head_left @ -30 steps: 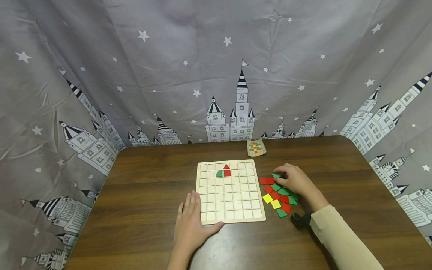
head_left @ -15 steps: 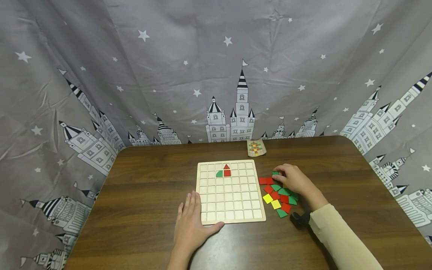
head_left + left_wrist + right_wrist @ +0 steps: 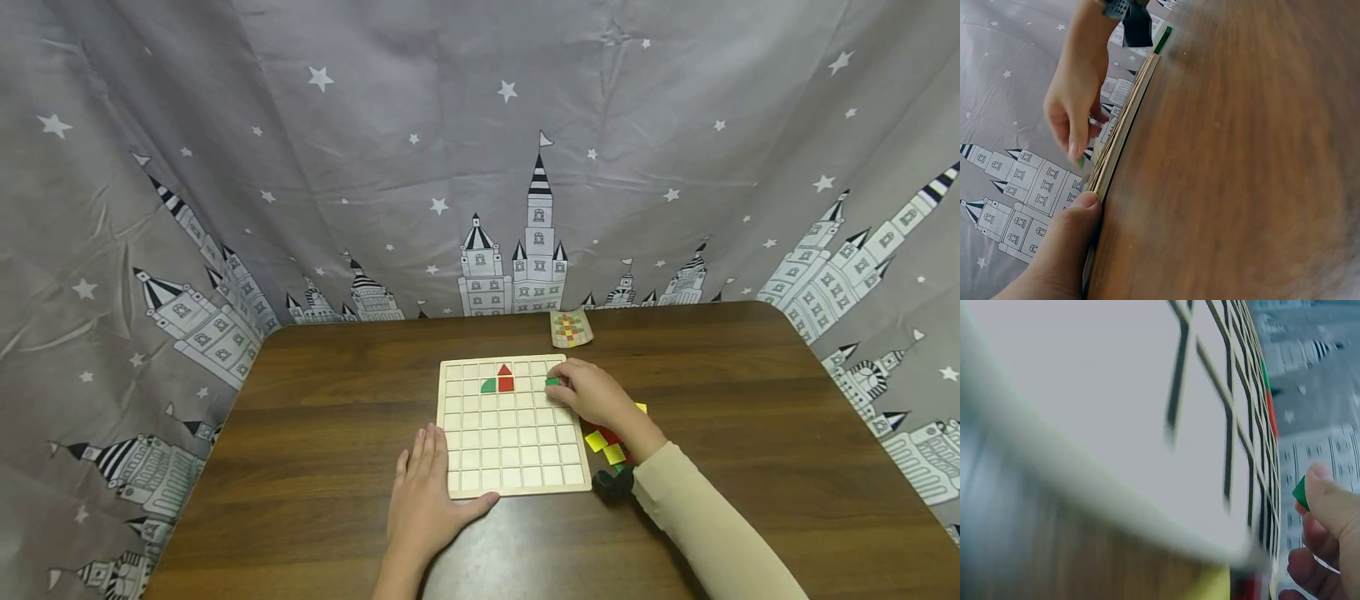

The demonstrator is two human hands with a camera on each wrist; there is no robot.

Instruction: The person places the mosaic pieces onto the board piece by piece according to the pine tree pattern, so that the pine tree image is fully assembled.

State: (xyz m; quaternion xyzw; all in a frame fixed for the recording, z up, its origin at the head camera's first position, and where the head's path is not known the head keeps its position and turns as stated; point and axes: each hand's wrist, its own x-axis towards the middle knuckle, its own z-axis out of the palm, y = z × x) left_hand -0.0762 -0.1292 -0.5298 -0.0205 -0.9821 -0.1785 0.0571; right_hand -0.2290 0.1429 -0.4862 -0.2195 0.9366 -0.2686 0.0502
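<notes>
My right hand pinches a green tile between thumb and fingers, over the upper right part of the wooden grid board. In the right wrist view the same green tile shows at the thumb tip. On the board sit a red triangle tile, a red square tile and a green quarter-round tile. My left hand rests at the board's lower left corner, fingers straight along the left edge, thumb along the front edge.
Loose yellow tiles, with red and green ones, lie right of the board, partly hidden under the right forearm. A small pattern card lies near the back edge of the brown table. A grey curtain hangs behind.
My right hand has moved left from the loose tiles to over the board, carrying the green tile. A yellow tile now shows by the right wrist. The left hand has stayed in place.
</notes>
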